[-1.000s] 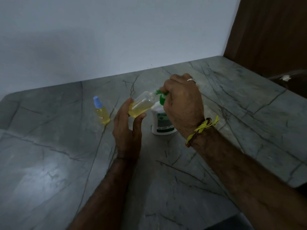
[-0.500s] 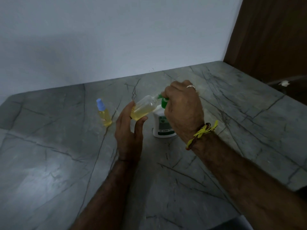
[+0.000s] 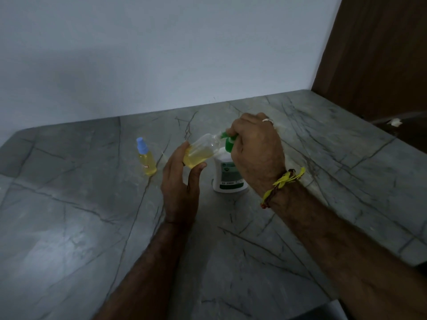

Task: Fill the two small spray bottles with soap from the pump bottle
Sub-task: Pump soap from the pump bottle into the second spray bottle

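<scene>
Two small spray bottles are showing on a grey stone tabletop (image 3: pixel 76 227) whose smooth, faintly glossy surface is crossed by dark branching veins. One capped spray bottle (image 3: pixel 146 160), a slim clear cylinder filled with yellow liquid and topped with a pale blue nozzle cap, is standing upright toward the far left part of the tabletop, well apart from both hands. An open spray bottle (image 3: pixel 200 151), also clear plastic and rounded, is being held tilted with its neck pointing right and up toward the green spout; yellow soap is pooling in its lower end. The left hand (image 3: pixel 181 188) is gripping this bottle's base, with the thumb pressing under it on the right and the fingers (image 3: pixel 178 150) curling behind it on the left. A white pump bottle (image 3: pixel 227 175), squat and rounded with a green-and-white label, is standing near the middle of the tabletop, just beside the left hand, and its right side is being hidden by the right wrist. The right hand (image 3: pixel 256 150) is curling over the green pump head (image 3: pixel 228 143), its fingers bunched together on top and covering most of it. A ring (image 3: pixel 268 120) is sitting on one finger, and a yellow and brown thread band (image 3: pixel 280 184) is circling the right wrist. Behind the far edge a plain pale wall (image 3: pixel 161 54) is rising, and a dark brown wooden panel (image 3: pixel 379 54) is standing past the far right corner.
</scene>
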